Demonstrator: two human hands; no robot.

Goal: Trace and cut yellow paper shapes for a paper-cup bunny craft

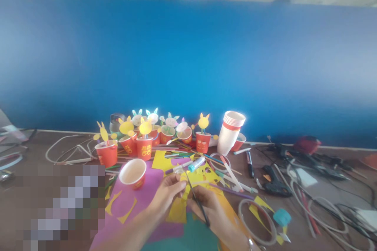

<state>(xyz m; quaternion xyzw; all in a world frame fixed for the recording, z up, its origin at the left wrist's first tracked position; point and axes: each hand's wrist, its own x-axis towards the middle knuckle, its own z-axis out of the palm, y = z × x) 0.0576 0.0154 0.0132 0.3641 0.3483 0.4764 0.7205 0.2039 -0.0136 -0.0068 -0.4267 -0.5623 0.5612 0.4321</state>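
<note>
My left hand (168, 192) pinches a small piece of yellow paper (185, 177) between thumb and fingers. Against it my right hand (209, 204) grips slim black-handled scissors (201, 207), seen nearly edge-on, with their narrow tip pointing up and away from me beside the paper. Beneath both hands lie yellow paper (177, 211), a purple sheet (113, 219) and a teal sheet (188, 239). A red and white paper cup (138, 183) stands just left of my left hand. Beyond the fingertips rests a glue stick (196, 164) with a turquoise cap.
Red cups with paper rabbit figures (145, 127) line the back before a blue partition (188, 59). A tilted stack of white cups (229, 137) leans there. To the right lie a marker (250, 164), a black glue gun (275, 182), a tape ring (257, 221) and tangled cables (326, 219).
</note>
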